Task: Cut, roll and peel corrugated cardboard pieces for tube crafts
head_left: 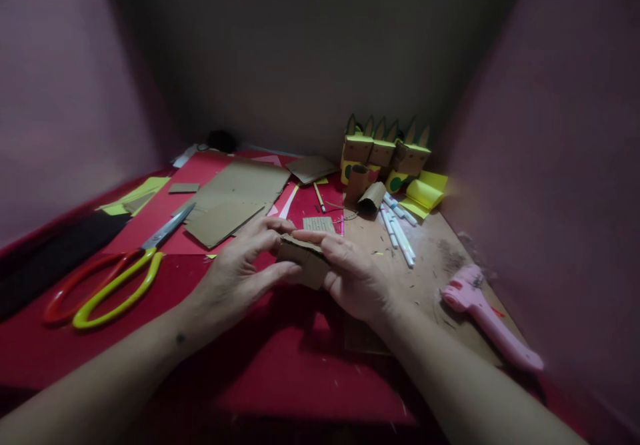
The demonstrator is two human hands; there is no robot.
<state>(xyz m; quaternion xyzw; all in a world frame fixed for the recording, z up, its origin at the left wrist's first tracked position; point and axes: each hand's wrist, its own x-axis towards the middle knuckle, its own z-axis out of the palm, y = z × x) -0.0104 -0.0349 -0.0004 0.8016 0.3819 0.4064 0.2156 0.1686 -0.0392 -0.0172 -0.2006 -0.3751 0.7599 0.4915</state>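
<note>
Between both hands, above the red tabletop, is a small folded piece of brown cardboard [309, 268]. My left hand [250, 258] grips its left side, thumb in front and fingers behind the top edge. On the other side my right hand [353, 271] holds it, with fingers along the top edge and the lower fingers curled at its side. Just beyond the hands lies a small piece of ridged cardboard [319, 224]. The underside of the held cardboard is in shadow.
To the left lie large scissors [120, 275] and cardboard sheets [235, 191] on red paper [165, 228]. At the right are a pink glue gun [490, 315], white markers [397, 235], cardboard tubes [357, 185] and yellow paper [426, 193]. Cardboard figures with pointed ears [385, 151] stand at the back.
</note>
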